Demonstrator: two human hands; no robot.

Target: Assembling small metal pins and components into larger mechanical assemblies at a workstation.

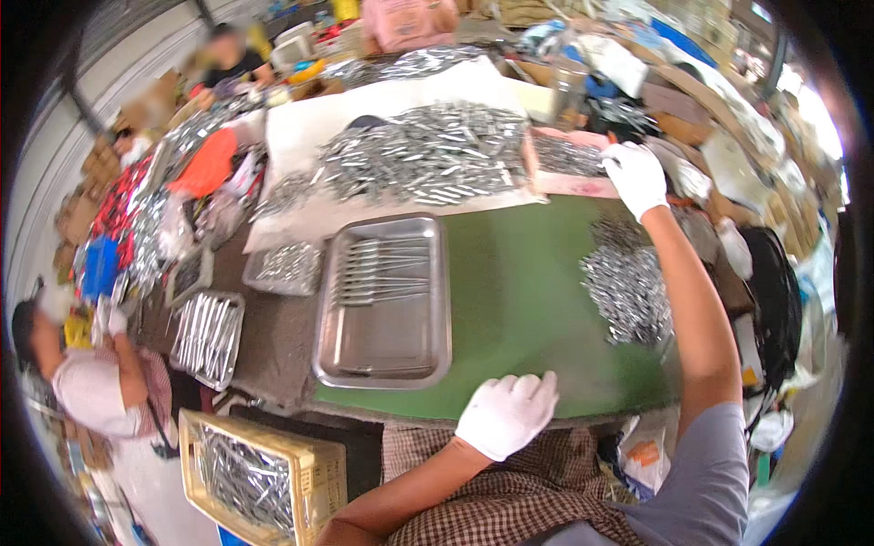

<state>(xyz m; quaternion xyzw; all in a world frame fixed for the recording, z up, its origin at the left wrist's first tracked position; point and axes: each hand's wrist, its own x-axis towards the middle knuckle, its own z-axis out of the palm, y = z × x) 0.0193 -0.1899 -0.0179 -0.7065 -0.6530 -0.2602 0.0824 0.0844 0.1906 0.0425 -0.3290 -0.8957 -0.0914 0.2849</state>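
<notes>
My left hand [508, 414], in a white glove, lies at the front edge of the green mat [510, 309] with its fingers stretched out and nothing in it. Reaching far right, my gloved right hand [637, 175] is at the right end of a pink tray [583, 185] of small metal parts. Its fingertips are drawn together; what they pinch, if anything, is too small to make out. Left of the mat's middle, a steel tray [382, 350] holds a row of slim metal tools [382, 271] laid side by side. A heap of small shiny metal pieces [628, 291] lies beneath my right forearm.
A large pile of metal parts [437, 150] covers a white sheet at the back. To the left stand a small tray of parts [287, 268] and a tray of silver tools [209, 337]. A yellow crate [309, 482] of metal pieces stands low left. Other people work nearby.
</notes>
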